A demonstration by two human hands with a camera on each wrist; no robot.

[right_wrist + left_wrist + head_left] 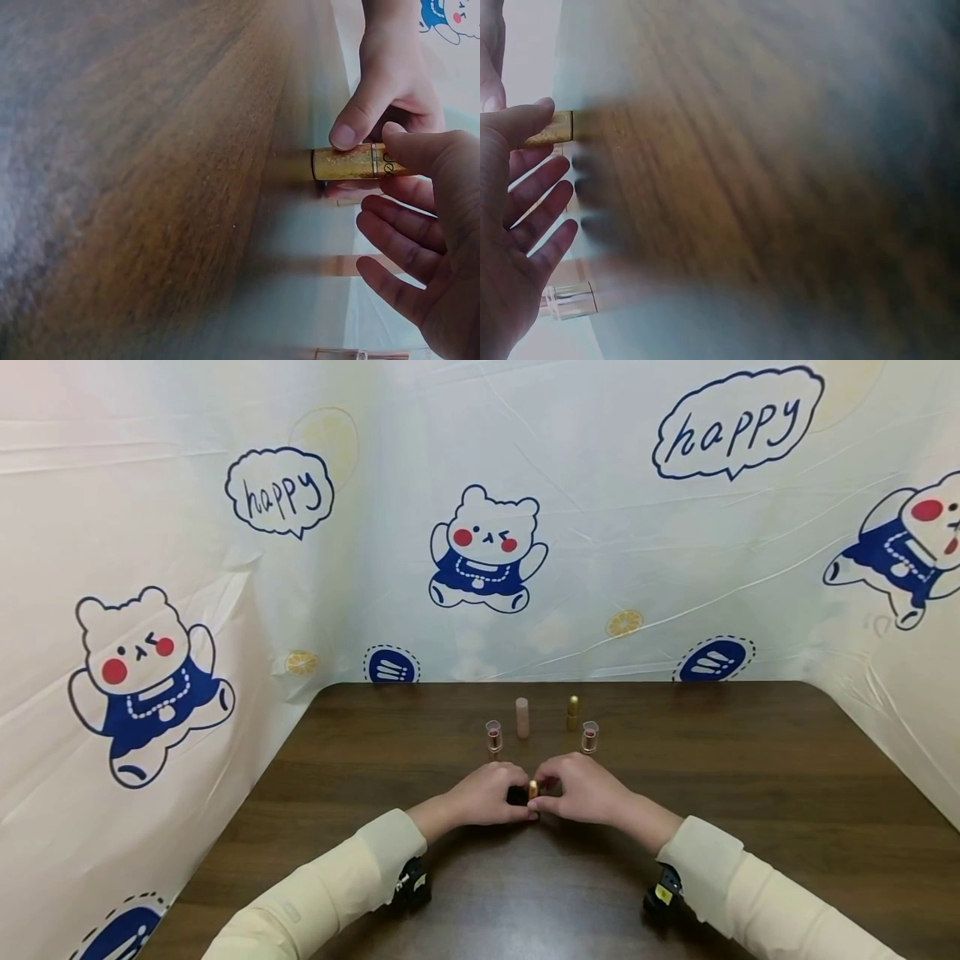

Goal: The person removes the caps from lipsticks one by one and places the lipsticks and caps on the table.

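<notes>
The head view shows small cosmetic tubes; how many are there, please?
5: a gold cylindrical tube pinched between left hand and right hand; a clear-capped tube beyond each; farther back, a pink cylinder and a gold round-topped tube. Others may be hidden.

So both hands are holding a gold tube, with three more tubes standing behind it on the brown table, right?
Not three but four: the head view shows a pink tube, a second gold tube, a left clear-topped tube and a right clear-topped tube standing on the brown table behind the held gold tube.
</notes>
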